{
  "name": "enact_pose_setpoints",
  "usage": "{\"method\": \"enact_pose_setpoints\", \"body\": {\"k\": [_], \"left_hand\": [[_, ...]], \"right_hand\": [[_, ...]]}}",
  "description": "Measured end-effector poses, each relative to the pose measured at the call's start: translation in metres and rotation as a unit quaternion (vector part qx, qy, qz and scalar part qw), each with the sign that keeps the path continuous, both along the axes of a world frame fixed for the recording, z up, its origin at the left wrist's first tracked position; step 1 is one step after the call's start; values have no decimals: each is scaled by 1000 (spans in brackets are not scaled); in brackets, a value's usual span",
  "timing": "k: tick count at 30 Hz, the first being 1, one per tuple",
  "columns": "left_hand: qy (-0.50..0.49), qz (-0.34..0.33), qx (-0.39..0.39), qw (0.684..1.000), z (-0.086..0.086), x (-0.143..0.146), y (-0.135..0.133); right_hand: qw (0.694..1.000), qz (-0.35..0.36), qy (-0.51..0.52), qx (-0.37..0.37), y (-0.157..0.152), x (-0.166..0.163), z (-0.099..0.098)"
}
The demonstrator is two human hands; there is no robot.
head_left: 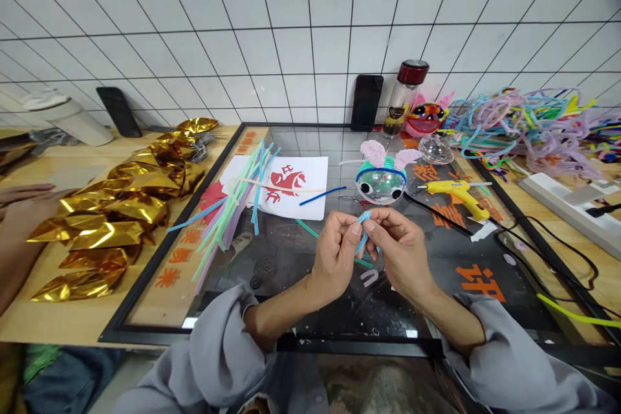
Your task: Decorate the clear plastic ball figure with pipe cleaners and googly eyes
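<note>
My left hand and my right hand meet over the black glass board, both pinching a light blue pipe cleaner bent between the fingertips. Just beyond them sits a clear ball creature with googly eyes, a teal band and pink pipe-cleaner ears. A yellow hot glue gun lies to its right, its black cord trailing off right. A bundle of pastel pipe cleaners lies left of the hands, partly across a white sheet with a red paper cutting.
Gold foil shapes are heaped on the wooden table at left, beside another person's hand. A tangle of coloured pipe cleaners fills the back right. A red-capped jar, two dark phones, a white power strip.
</note>
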State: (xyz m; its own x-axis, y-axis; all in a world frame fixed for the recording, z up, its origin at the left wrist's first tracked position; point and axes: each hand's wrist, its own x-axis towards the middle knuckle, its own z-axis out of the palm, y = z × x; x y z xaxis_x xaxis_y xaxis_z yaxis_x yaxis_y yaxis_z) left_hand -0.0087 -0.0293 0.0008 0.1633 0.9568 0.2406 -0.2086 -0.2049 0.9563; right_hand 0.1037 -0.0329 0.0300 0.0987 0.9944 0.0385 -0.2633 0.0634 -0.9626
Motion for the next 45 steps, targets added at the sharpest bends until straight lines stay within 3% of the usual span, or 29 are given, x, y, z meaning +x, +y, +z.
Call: {"method": "enact_pose_setpoints", "body": {"k": [23, 37, 41, 45], "left_hand": [[12, 5, 30, 999, 0, 0, -2], [107, 39, 111, 987, -3, -5, -3], [106, 29, 92, 990, -2, -6, -2], [61, -22, 32, 997, 1, -6, -1]], "right_hand": [[1000, -16, -21, 11, 0, 2, -1], [999, 27, 17, -40, 3, 11, 7], [999, 24, 11, -36, 4, 12, 7], [1000, 8, -5, -4, 3, 11, 4]]}}
